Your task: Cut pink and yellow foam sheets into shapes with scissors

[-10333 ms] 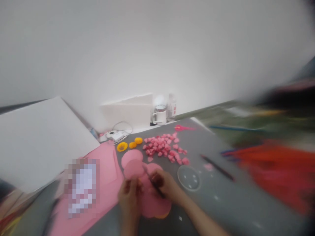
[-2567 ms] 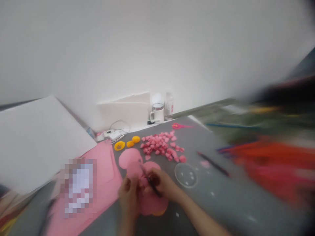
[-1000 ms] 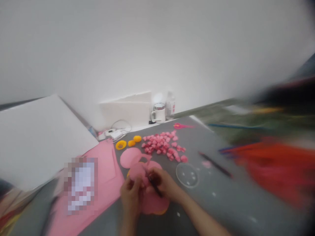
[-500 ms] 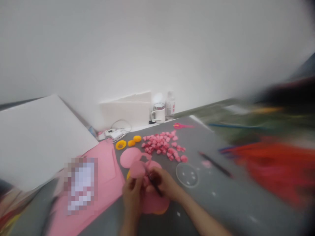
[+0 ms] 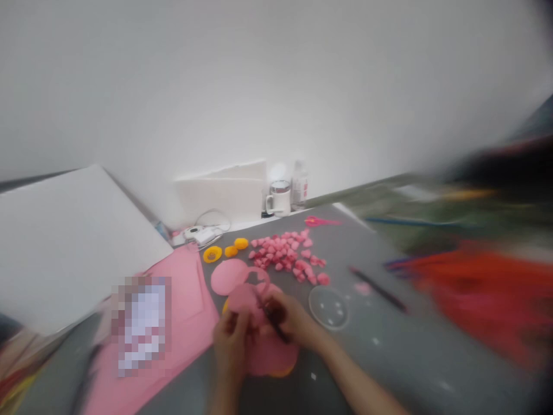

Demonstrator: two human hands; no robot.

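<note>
Pinching pink paper disc [image 5: 241, 296] w/ L hand [image 5: 230, 334], gripping dark tool [image 5: 275, 325] w/ R hand [image 5: 286, 316] rn. Got pink pieces [image 5: 279, 252] heaped twd back edge of desk [image 5: 363, 357], scissors [image 5: 311, 221] nr back R corner.

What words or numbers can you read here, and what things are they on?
There are none I can read for sure.
Clear bottle by the wall: red marks, too blurred to read.
Leftmost yellow round thing: dark marks in its middle, too small to tell if they are writing.
Pixelated patch over the pink sheets: any writing there is hidden.
</note>
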